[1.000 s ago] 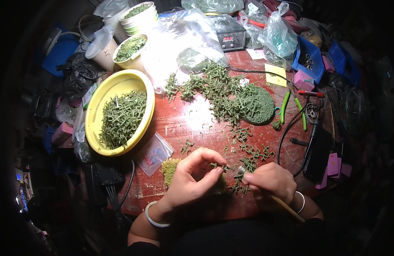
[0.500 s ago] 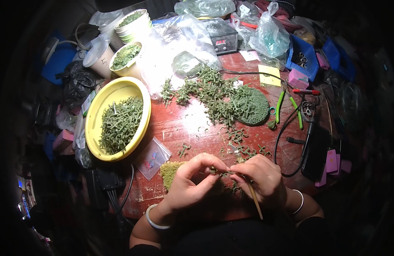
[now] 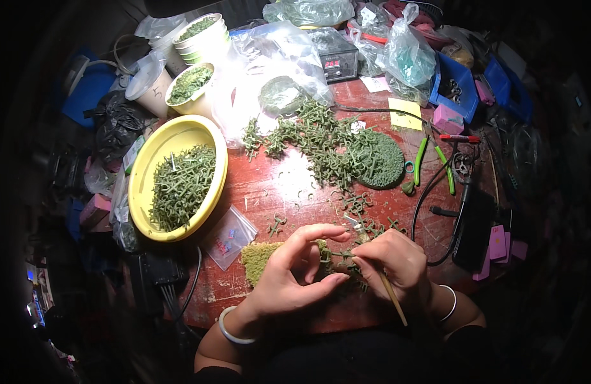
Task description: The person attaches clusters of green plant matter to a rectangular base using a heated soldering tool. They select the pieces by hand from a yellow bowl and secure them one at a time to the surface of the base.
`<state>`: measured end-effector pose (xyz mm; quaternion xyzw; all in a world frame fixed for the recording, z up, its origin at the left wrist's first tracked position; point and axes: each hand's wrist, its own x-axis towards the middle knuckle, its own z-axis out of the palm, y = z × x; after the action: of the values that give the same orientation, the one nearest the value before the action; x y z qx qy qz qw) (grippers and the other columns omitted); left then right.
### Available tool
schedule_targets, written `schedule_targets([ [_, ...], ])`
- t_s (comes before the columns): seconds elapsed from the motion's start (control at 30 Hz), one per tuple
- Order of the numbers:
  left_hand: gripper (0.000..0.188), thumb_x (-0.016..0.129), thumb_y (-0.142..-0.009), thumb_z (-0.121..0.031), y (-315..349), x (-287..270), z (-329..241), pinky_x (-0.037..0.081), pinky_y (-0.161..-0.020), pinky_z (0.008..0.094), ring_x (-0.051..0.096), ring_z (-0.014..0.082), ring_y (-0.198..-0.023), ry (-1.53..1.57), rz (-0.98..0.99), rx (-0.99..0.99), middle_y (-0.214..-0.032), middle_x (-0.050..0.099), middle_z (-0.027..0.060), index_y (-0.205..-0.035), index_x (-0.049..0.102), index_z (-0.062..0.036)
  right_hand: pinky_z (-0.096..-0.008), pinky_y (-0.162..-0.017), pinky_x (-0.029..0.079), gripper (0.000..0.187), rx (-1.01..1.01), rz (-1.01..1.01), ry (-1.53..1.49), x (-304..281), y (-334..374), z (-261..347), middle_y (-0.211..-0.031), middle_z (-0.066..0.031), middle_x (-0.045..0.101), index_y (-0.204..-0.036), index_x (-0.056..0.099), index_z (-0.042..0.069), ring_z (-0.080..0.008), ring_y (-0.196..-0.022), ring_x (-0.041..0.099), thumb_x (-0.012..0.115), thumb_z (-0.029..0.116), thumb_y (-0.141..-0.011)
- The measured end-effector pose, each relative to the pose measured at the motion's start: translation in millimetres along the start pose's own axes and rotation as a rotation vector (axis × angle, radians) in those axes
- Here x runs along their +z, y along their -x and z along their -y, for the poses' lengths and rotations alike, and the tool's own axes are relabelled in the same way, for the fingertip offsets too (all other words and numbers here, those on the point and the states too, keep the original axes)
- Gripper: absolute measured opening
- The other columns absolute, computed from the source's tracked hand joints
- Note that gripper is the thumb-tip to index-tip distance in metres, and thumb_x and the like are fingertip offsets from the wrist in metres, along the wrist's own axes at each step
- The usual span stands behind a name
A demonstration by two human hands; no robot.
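Observation:
My left hand [image 3: 295, 265] is open at the front of the table, with thumb and fingers apart. Between it and my right hand [image 3: 394, 262] is a small dark green piece [image 3: 339, 254], its near end at my right fingertips. My right hand is closed round a slim tool with a wooden handle [image 3: 393, 297]; its pale far end [image 3: 353, 221] sticks out past the knuckles. Loose green bent pieces [image 3: 372, 227] lie just beyond both hands. Beside my left wrist is a yellow-green spongy pad [image 3: 257, 259], partly covered by the hand.
A yellow basin [image 3: 220, 185] of green pieces stands at left. Farther back lie a heap of green pieces [image 3: 321, 137] and a round green pad [image 3: 388, 160]. Green-handled pliers [image 3: 421, 161], a black cable [image 3: 417, 217] and a phone-like black slab [image 3: 471, 233] are at right.
My left thumb and fingers have opened and come away from the small green piece. My right hand has shifted slightly right, and the wooden handle has swung right with it.

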<state>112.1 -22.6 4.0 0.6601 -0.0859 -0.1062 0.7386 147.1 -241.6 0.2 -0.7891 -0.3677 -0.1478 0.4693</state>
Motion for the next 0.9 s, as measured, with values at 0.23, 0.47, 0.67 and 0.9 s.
schedule_targets([
  [0.23,0.046,0.079,-0.088,0.002,-4.0,-6.8,8.6,0.037,-0.060,0.0170,0.045,-0.0001,-0.070,-0.082,0.047,0.120,-0.132,0.063,0.0062,-0.131,0.066,-0.0060,-0.0382,-0.062,0.051,0.020,0.054,0.039,-0.063,1.1,-0.4,-0.1,-0.081,-0.0090,0.064,-0.098,0.070,0.003,-0.0282,-0.069,0.064,0.081,-0.001,-0.083],
  [0.47,0.027,0.075,-0.091,0.005,-3.1,-7.0,17.6,0.039,-0.063,0.0183,0.056,0.0028,-0.085,-0.043,0.016,0.158,-0.125,0.064,0.0076,-0.117,0.072,-0.0038,-0.0377,-0.063,0.051,0.018,0.061,0.071,-0.081,2.0,2.5,-2.3,-0.082,-0.0085,0.065,-0.099,0.070,0.003,-0.0271,-0.070,0.064,0.081,0.000,-0.084],
  [0.67,0.023,0.072,-0.093,0.005,-3.0,-8.5,14.4,0.042,-0.069,0.0189,0.060,0.0075,-0.098,-0.026,0.048,0.103,-0.120,0.065,0.0077,-0.115,0.072,-0.0025,-0.0374,-0.064,0.052,0.017,0.015,0.090,-0.073,-0.9,2.5,-4.8,-0.084,-0.0097,0.067,-0.102,0.070,0.002,-0.0275,-0.070,0.065,0.079,0.007,-0.089],
  [0.9,0.019,0.071,-0.096,0.004,-3.1,-7.5,13.0,0.046,-0.073,0.0206,0.061,0.0092,-0.099,-0.016,0.005,0.138,-0.118,0.065,0.0082,-0.114,0.071,-0.0013,-0.0366,-0.062,0.050,0.058,0.044,-0.054,-0.176,-6.0,6.6,-5.1,-0.090,-0.0113,0.065,-0.119,0.068,-0.002,-0.0260,-0.074,0.063,0.054,0.053,-0.106],
])
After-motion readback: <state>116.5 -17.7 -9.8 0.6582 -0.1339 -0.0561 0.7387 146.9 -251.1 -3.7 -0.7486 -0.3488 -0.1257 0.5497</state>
